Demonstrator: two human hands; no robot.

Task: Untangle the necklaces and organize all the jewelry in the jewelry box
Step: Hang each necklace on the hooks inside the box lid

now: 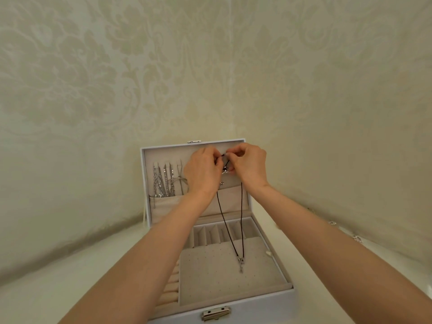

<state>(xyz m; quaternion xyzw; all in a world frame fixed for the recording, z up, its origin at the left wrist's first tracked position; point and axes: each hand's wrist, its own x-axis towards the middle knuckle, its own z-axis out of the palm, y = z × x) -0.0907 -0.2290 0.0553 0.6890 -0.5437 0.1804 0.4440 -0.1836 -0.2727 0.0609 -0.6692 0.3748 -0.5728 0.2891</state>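
A white jewelry box (284,298) stands open in front of me, its lid (149,174) upright against the wall. Both hands are raised at the lid's upper right. My left hand (202,171) and my right hand (250,164) pinch the top of a black cord necklace (224,220). The cord hangs in a loop down over the tray, with a small silver pendant (240,263) at its bottom. Several silver chains (163,181) hang in a row on the left of the lid, their ends tucked in a fabric pocket (163,204).
The box tray has narrow compartments (210,235) at the back, ring rolls (170,286) on the left and a dotted earring panel (210,277). A metal clasp (216,314) sits on the front. More silver jewelry (355,238) lies on the white table by the right wall.
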